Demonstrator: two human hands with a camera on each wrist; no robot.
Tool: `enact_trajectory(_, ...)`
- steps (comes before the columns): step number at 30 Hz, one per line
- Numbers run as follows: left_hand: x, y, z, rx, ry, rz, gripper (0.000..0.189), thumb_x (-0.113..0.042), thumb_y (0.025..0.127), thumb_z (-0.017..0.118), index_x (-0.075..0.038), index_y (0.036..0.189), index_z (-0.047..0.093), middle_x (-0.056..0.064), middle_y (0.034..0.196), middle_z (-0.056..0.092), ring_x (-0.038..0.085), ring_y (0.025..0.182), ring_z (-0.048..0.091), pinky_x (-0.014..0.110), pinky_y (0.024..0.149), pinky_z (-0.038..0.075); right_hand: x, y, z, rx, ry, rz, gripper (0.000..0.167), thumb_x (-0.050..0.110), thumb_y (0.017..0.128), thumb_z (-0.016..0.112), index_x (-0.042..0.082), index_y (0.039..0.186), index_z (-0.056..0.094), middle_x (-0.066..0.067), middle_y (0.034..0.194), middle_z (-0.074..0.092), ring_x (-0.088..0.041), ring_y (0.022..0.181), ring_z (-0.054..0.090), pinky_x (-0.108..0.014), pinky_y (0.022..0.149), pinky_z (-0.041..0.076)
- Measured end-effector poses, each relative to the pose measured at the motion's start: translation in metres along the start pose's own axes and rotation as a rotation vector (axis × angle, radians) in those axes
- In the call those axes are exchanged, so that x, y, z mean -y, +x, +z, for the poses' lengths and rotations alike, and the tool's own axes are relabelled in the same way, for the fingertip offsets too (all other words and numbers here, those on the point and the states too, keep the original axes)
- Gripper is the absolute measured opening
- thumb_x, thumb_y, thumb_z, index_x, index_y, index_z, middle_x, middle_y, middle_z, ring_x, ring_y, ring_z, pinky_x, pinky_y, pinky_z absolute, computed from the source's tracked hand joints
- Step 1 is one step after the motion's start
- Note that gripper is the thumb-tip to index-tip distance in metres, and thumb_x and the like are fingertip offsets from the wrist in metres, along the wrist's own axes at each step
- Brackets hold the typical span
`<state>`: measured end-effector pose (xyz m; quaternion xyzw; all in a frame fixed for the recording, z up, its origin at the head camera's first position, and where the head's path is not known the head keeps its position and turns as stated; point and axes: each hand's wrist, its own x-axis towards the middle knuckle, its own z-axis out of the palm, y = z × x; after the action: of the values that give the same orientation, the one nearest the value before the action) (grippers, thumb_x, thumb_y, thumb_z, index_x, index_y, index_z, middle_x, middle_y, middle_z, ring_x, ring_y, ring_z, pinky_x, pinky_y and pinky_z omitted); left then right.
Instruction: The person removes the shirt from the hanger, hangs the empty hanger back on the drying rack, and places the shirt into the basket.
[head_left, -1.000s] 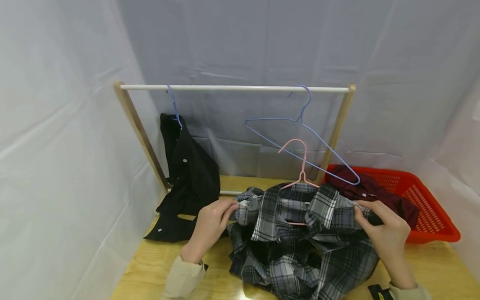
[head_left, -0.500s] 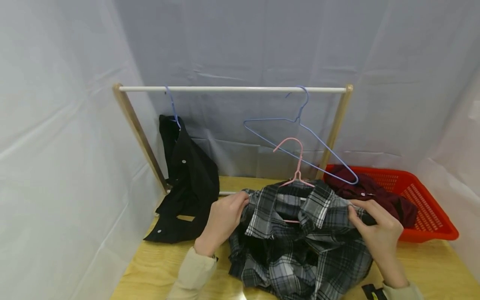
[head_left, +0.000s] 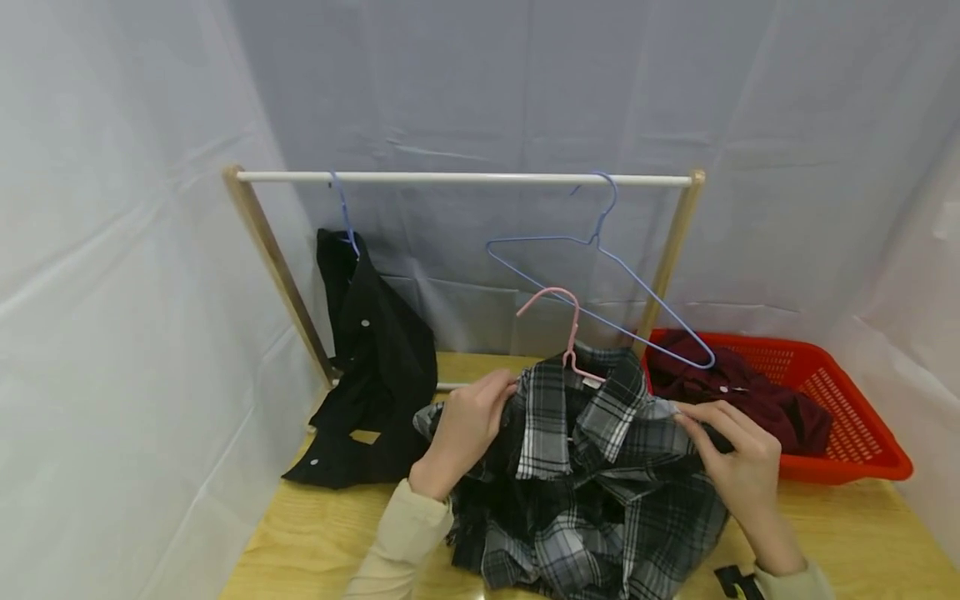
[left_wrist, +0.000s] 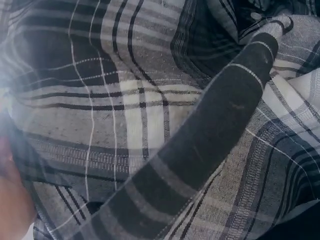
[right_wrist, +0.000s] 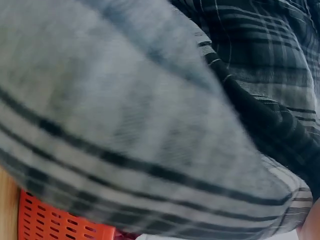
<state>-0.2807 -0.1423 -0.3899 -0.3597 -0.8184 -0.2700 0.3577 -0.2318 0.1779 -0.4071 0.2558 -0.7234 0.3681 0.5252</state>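
Note:
A black, grey and white plaid shirt (head_left: 570,492) is held up above the table by its shoulders. Out of its collar rises the hook of a pink hanger (head_left: 573,321), tilted to the left; the lower part lies hidden inside the cloth. My left hand (head_left: 468,425) pinches the shirt at the shoulder beside the collar on the left. With thumb and fingers my right hand (head_left: 738,462) pinches the other shoulder. Plaid cloth fills most of both wrist views, with only a bit of each hand at the edge.
Behind the shirt stands a rack with a white rail (head_left: 465,177). A black shirt (head_left: 382,358) hangs on a blue hanger at its left, and a bare blue hanger (head_left: 600,242) at its right. A red basket (head_left: 855,417) at the right holds a maroon garment (head_left: 738,392).
Both shoulders and my hands have shifted; my left hand moved right and up, my right hand left. The pink hook has moved left and tilted over.

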Motion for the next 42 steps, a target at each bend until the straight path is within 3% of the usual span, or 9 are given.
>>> enact_trajectory(4,0.008,-0.002,-0.007,-0.003,-0.004,-0.017,0.004,-0.007,0.099,0.063,-0.005,0.1,0.067,0.008,0.092,0.072,0.019,0.074,0.07,0.032,0.065,0.057,-0.011,-0.003,-0.012,-0.002,-0.031,0.065,0.007,0.0,0.084,0.08,-0.004,0.09,0.079,-0.017,0.082,0.074,0.008,0.087,0.065,-0.006,0.081,0.044)
enact_trajectory(9,0.017,-0.005,-0.02,-0.047,-0.023,-0.066,0.006,-0.003,0.097,0.065,-0.004,0.1,0.07,0.009,0.093,0.072,0.021,0.079,0.071,0.034,0.07,0.059,-0.027,-0.005,-0.032,-0.058,-0.165,0.193,0.02,-0.015,0.075,0.08,-0.003,0.092,0.079,-0.013,0.086,0.076,0.02,0.086,0.059,-0.003,0.077,0.042)
enact_trajectory(13,0.02,-0.006,-0.026,-0.026,-0.032,-0.08,0.006,-0.004,0.098,0.064,-0.005,0.099,0.07,0.008,0.092,0.071,0.019,0.079,0.071,0.033,0.07,0.059,-0.033,-0.006,-0.039,-0.036,-0.231,0.23,0.024,-0.014,0.073,0.082,0.0,0.093,0.08,0.002,0.089,0.076,0.025,0.079,0.054,0.0,0.073,0.04)
enact_trajectory(19,0.016,-0.006,-0.024,-0.02,-0.015,-0.062,0.006,-0.006,0.099,0.063,-0.007,0.098,0.069,0.007,0.092,0.071,0.019,0.078,0.071,0.033,0.07,0.059,-0.021,0.001,-0.031,-0.037,-0.229,0.215,0.017,-0.004,0.085,0.077,0.001,0.101,0.079,-0.016,0.091,0.073,0.024,0.083,0.053,0.0,0.072,0.039)
enact_trajectory(23,0.012,-0.006,-0.018,-0.006,0.005,-0.019,0.007,-0.009,0.101,0.061,-0.006,0.098,0.067,0.006,0.089,0.07,0.017,0.072,0.069,0.03,0.066,0.057,-0.004,0.01,-0.021,-0.066,-0.177,0.158,0.019,0.016,0.096,0.071,0.001,0.104,0.079,-0.02,0.1,0.071,0.011,0.091,0.057,-0.004,0.079,0.038)
enact_trajectory(29,0.007,-0.006,-0.014,0.032,-0.007,0.008,0.011,-0.013,0.103,0.059,-0.007,0.099,0.067,0.005,0.087,0.07,0.014,0.068,0.067,0.027,0.062,0.055,0.009,0.015,-0.011,0.165,-0.267,0.064,0.038,0.044,0.099,0.064,0.01,0.098,0.081,-0.014,0.115,0.069,-0.032,0.097,0.06,-0.02,0.075,0.038)
enact_trajectory(35,0.011,-0.009,-0.016,0.003,-0.017,0.014,0.007,-0.011,0.1,0.063,-0.007,0.098,0.068,0.005,0.086,0.07,0.013,0.063,0.065,0.027,0.06,0.054,0.005,0.008,-0.012,0.257,-0.453,0.183,0.019,0.016,0.078,0.08,0.014,0.096,0.077,-0.011,0.115,0.069,-0.027,0.07,0.059,-0.029,0.049,0.035)
enact_trajectory(39,0.015,-0.01,-0.017,-0.006,-0.024,0.017,0.005,-0.01,0.099,0.065,-0.007,0.097,0.068,0.005,0.086,0.07,0.014,0.065,0.066,0.027,0.061,0.055,0.001,0.002,-0.013,0.31,-0.519,0.283,0.026,0.013,0.08,0.078,0.013,0.105,0.069,-0.016,0.108,0.067,-0.018,0.047,0.041,-0.028,0.041,0.027)
enact_trajectory(42,0.016,-0.01,-0.017,0.0,-0.034,0.022,0.005,-0.011,0.098,0.066,-0.007,0.096,0.069,0.005,0.085,0.07,0.013,0.066,0.066,0.027,0.062,0.055,-0.002,-0.002,-0.014,0.329,-0.513,0.354,0.033,0.01,0.084,0.076,0.012,0.114,0.064,-0.018,0.103,0.066,-0.023,0.05,0.048,-0.028,0.04,0.028)
